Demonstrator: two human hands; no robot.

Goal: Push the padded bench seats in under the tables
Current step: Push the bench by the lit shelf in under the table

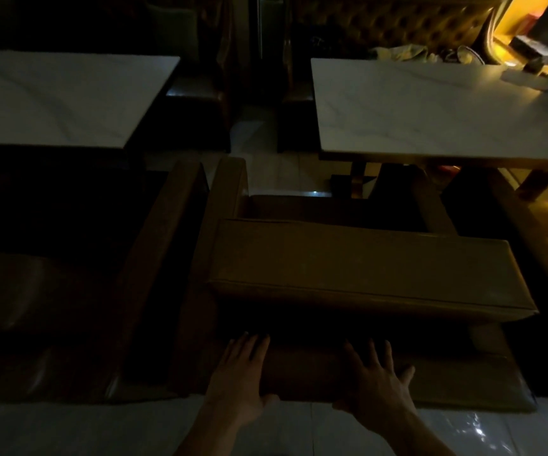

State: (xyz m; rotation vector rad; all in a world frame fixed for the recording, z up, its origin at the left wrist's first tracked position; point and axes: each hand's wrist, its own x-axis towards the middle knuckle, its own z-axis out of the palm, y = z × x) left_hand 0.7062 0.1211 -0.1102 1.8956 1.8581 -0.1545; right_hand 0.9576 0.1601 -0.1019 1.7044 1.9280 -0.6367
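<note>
The padded bench seat [364, 268], a long tan cushioned block, lies crosswise on the white tiled floor [68, 429] in the aisle between the two marble-topped tables, its far edge short of the right table's near edge. A lower padded piece [332, 370] of the same tan covering sits just in front of it, nearer the person, and both hands are on that piece. The left hand [243, 373] is spread flat, fingers apart and pointing away from the body, palm down on the near left part of the lower piece, thumb hooked over its near edge. The right hand [378, 380] is likewise spread wide, fingers fanned, palm pressed on top near the middle of the near edge. Neither hand pinches or wraps anything; both lie open against the padding.

Left of the hands, another dark padded seat [52, 291] stands by the left table [52, 100], whose pale top reaches the left edge of the view. The right table [430, 110] has its near left corner above the far end of the tan seat, and its legs [358, 182] show beneath. Beyond the right table a tufted sofa back [397, 28] runs along the wall, with cluttered small things at the table's far right corner, too dim to name.
</note>
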